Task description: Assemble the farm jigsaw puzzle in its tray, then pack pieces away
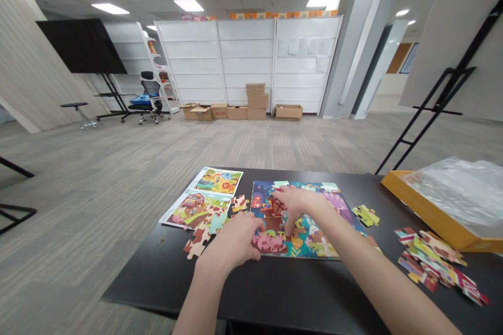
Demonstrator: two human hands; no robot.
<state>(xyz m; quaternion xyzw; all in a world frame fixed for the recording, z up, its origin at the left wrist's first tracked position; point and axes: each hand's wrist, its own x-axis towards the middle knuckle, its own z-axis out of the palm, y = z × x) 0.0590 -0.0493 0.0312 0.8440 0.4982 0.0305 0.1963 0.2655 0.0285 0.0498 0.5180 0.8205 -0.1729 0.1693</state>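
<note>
A colourful jigsaw puzzle (296, 243) lies on the black table, with a pink pig at its lower left and a white rabbit toward the middle. My right hand (296, 204) reaches over its upper left part, fingers and thumb apart, near a red barn piece (275, 209). At the left edge my left hand (236, 238) rests low, its thumb and bent forefinger apart beside the pig. Whether either hand's fingertips grip a piece is hard to see. Brown-and-white loose pieces (197, 241) lie left of my left hand, partly on a printed picture sheet (202, 204).
A green piece cluster (366, 215) lies right of the puzzle. Farther right is a pile of loose pieces (436, 261) beside a yellow box (428, 217) holding clear plastic. A board on a black stand (444, 97) rises behind the box. Cardboard boxes (255, 107) stand by white shelves.
</note>
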